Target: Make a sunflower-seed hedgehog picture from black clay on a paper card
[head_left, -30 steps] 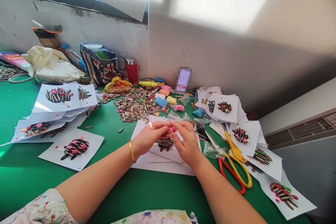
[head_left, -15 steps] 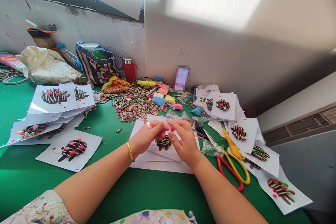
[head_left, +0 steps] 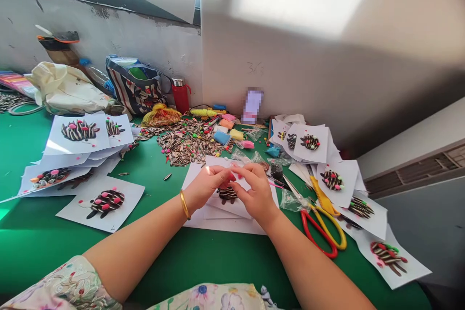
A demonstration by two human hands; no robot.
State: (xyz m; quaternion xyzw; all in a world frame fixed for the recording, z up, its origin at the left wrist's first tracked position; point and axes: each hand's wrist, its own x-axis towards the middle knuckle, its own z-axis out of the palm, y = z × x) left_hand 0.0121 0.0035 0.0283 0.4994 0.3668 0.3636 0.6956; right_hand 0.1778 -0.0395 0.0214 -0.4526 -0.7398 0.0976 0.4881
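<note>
My left hand and my right hand meet above white paper at the centre of the green table. Pinched between their fingertips is a small pink piece, partly hidden by the fingers. It looks soft, like clay, with red beside it. Just below the fingers, a seed figure with dark and light stripes lies on the paper, its top covered by my hands. Both hands have closed fingers.
Sunflower seeds are heaped behind my hands, beside coloured clay packets. Scissors and a yellow cutter lie to the right. Sheets with seed figures are stacked on both sides. A red flask stands at the back.
My fingertips have shifted slightly around the pink piece, and my right hand's fingers are more bent over it. The whole view has moved a little.
</note>
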